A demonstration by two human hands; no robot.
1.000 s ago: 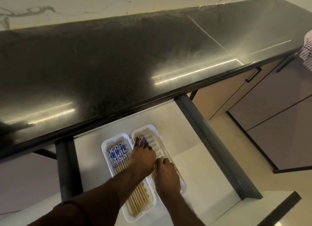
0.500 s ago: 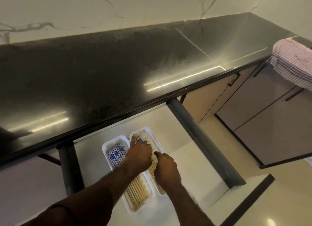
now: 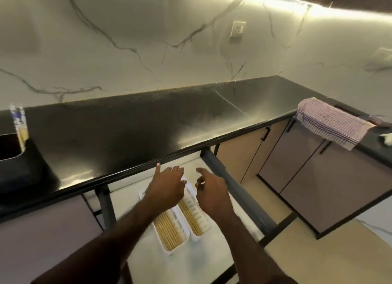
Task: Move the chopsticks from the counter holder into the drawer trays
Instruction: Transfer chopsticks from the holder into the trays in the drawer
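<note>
Across the middle of the frame runs the dark bench (image 3: 131, 135), with the holder (image 3: 12, 143) at far left still showing a few chopsticks (image 3: 20, 122), and below centre the open drawer (image 3: 191, 252) with its two trays (image 3: 178, 239) of chopsticks. Half a second ago we were pressing sticks into the trays. Now our left hand (image 3: 167, 188) and right hand (image 3: 210, 190) have lifted clear, fingers loose and holding nothing, so we judge that batch placed and the holder next.
</note>
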